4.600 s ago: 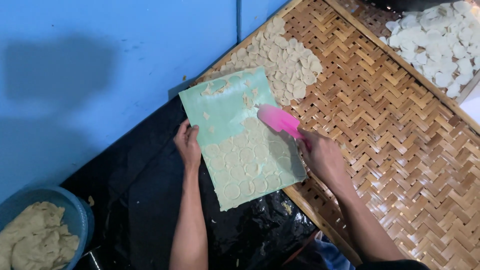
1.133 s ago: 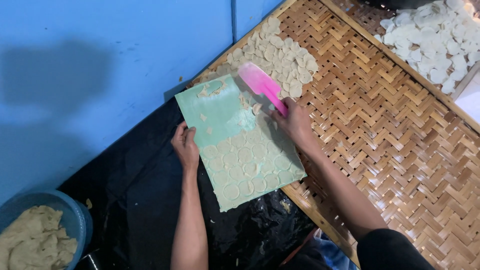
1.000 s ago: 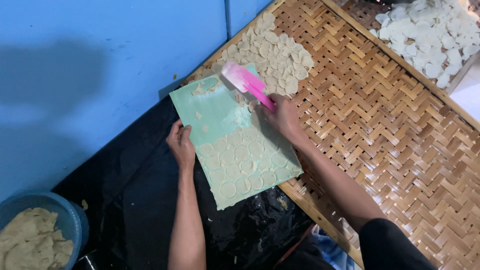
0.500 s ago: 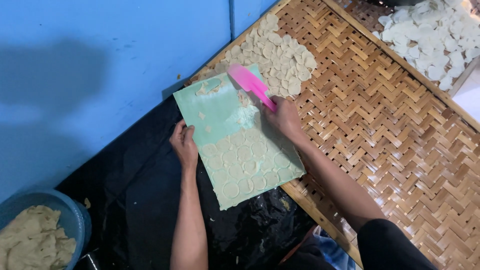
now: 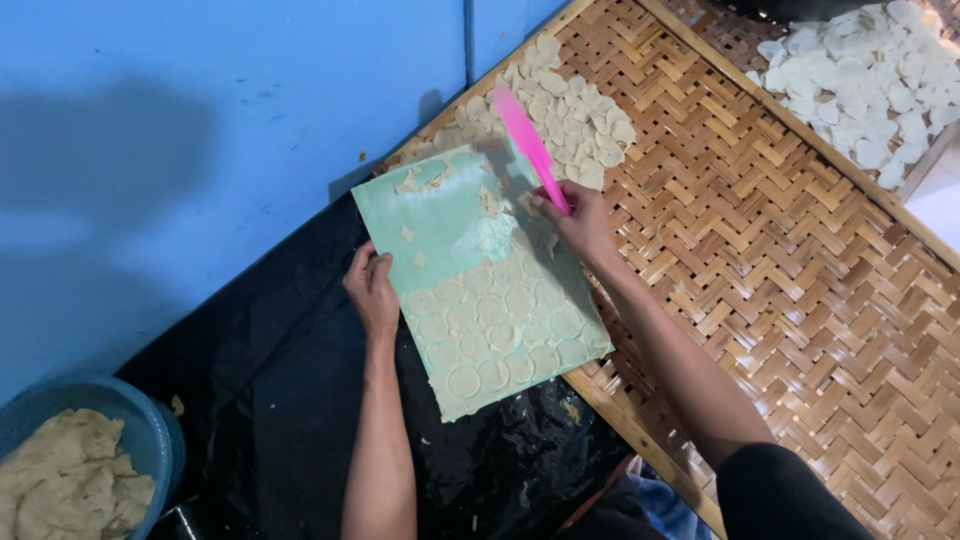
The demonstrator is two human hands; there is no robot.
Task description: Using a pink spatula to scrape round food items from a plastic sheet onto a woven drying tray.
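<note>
A pale green board (image 5: 452, 228) lies tilted over the edge of a woven bamboo tray (image 5: 780, 250). Several thin round dough discs (image 5: 500, 325) cover its near half; the far half is mostly bare with a few scraps. My left hand (image 5: 372, 290) grips the board's left edge. My right hand (image 5: 578, 220) holds a pink spatula (image 5: 528, 142) by its handle, the blade raised over the board's far right corner. A pile of dough discs (image 5: 570, 115) lies on the bamboo tray just beyond the board.
A blue wall (image 5: 200, 130) stands to the left. Black plastic sheet (image 5: 270, 400) covers the floor under the board. A blue basin (image 5: 150, 430) of dough sits at the bottom left. A second tray with white discs (image 5: 870, 75) is at the top right.
My right hand worked the pink spatula up along the board toward the tray, and discs left the board's far half. The spatula blade is now lifted at the far corner. My left hand stays put.
</note>
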